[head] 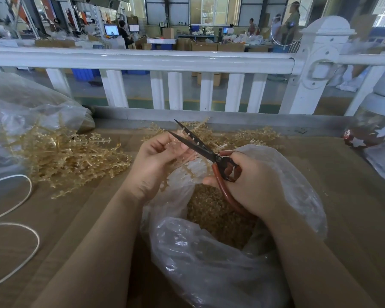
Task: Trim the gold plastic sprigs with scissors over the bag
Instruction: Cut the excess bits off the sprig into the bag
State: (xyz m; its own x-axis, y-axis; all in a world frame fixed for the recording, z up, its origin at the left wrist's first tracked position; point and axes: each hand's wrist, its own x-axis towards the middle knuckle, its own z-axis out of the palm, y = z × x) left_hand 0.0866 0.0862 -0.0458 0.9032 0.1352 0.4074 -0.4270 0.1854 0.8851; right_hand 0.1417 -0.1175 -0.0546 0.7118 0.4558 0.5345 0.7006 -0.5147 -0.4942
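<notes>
Gold plastic is pinched in the fingers of the left hand: one sprig, held just above the mouth of the clear bag at the centre of the frame. Part of it trails down toward the bag opening, and its tip lies between the blades. The right hand grips one pair of scissors by red-brown handles, fingers curled through and round the loops; the dark blades stand narrowly apart, pointing to the upper left across the sprig.

Judging from how things lie, the work is well under way but far from over. Inside the bag a deep layer of small gold trimmings has gathered, too many and too fine to count. On the brown surface two loose heaps of sprigs are left: a large one at the left of the frame, spilling from a second clear bag at the upper left, and a smaller one behind the hands. Whether that smaller heap is trimmed or untrimmed I cannot tell; single sprigs in either heap cannot be counted.

Counted: two hands, one pair of scissors, one sprig in hand, two heaps, two bags. A white cord loops at the lower left, and a white railing runs behind.
</notes>
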